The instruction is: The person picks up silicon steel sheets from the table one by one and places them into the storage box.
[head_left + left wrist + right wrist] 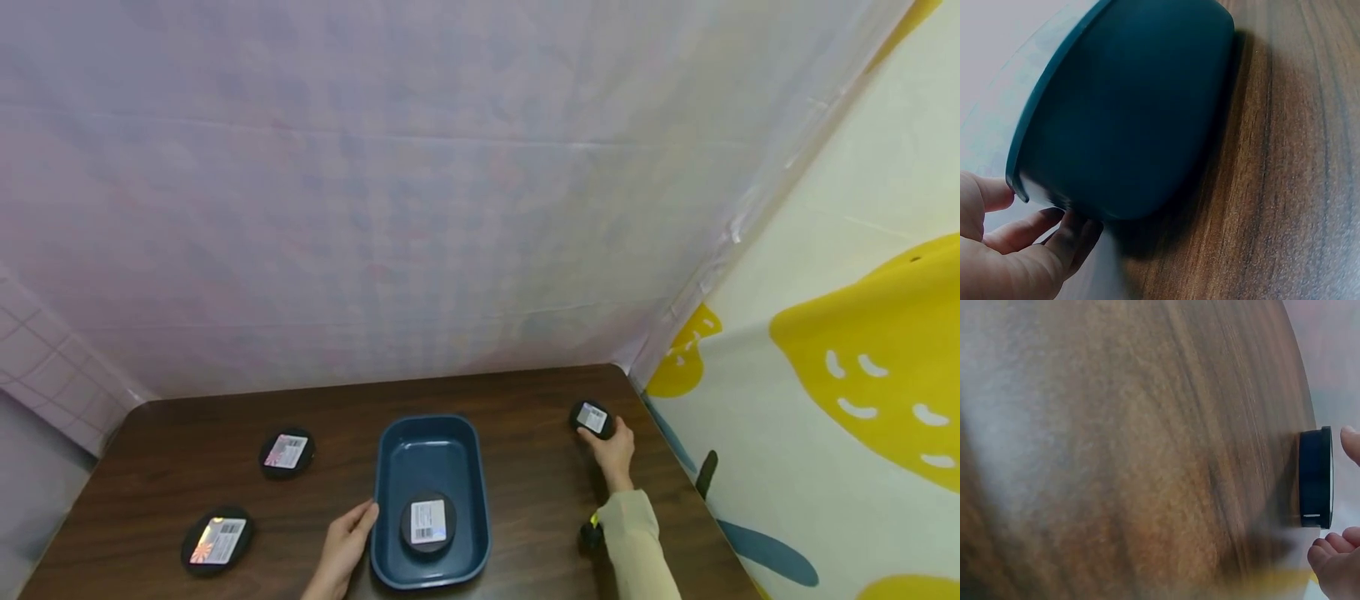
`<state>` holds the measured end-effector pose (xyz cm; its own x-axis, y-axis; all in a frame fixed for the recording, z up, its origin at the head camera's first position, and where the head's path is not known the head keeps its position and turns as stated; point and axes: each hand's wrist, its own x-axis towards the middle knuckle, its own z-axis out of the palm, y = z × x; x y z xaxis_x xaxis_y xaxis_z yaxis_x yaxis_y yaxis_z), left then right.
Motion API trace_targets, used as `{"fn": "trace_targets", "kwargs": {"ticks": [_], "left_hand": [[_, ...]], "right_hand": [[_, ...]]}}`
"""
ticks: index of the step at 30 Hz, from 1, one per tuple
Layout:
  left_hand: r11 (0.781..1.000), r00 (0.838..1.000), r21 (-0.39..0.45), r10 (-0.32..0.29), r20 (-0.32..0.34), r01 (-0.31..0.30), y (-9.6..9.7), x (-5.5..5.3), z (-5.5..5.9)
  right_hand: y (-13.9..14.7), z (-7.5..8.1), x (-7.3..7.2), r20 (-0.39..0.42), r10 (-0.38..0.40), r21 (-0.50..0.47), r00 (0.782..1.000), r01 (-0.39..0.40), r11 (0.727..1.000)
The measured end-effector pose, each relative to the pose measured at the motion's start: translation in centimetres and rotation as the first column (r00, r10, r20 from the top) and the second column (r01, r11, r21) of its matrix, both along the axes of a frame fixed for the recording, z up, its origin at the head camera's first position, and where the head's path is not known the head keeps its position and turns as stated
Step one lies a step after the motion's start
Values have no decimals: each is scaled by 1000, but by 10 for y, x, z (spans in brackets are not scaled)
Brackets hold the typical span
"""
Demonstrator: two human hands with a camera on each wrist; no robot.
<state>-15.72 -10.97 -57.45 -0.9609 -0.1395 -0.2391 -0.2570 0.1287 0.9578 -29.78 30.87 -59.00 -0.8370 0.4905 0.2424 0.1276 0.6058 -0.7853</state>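
Observation:
A deep blue rectangular tray (486, 533) stands on the table, with a round black labelled container (451, 518) inside. My left hand (347, 543) pinches the tray's left rim; in the left wrist view the thumb (999, 192) meets the rim and the fingers bend below it, against the wall. At the far right, my right hand (617, 454) is beside another round black container (592, 419) with a white label. In the right wrist view this container (1315, 478) stands on the table between thumb and fingers, a gap showing at the thumb.
Two more round black labelled containers, one further back (287, 453) and one nearer (217, 541), lie left of the tray on the dark wood table (525, 467). A pale sheet (420, 208) hangs behind the table; a lemon-patterned cloth (847, 333) hangs along the right.

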Motion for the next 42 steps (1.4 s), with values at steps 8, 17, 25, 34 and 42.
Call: {"fn": "trace_targets", "kwargs": {"ticks": [8, 17, 25, 34, 42], "left_hand": [[1000, 1000, -5, 4, -25, -5, 0, 0, -1], [1000, 999, -1, -1, -43, 1, 1, 1, -2], [1000, 999, 5, -1, -37, 1, 1, 1, -1], [1000, 999, -6, -4, -37, 4, 1, 2, -1], [1000, 1000, -1, -11, -20, 11, 0, 2, -1]], "right_hand": [[-2, -2, -5, 33, 2, 15, 999, -2, 1000], [-2, -9, -13, 90, 9, 49, 996, -13, 999], [-5, -6, -19, 136, -39, 91, 990, 27, 995], [-5, -11, -12, 94, -41, 58, 995, 36, 998], [-17, -5, -4, 87, -11, 10, 996, 10, 1000]]}}
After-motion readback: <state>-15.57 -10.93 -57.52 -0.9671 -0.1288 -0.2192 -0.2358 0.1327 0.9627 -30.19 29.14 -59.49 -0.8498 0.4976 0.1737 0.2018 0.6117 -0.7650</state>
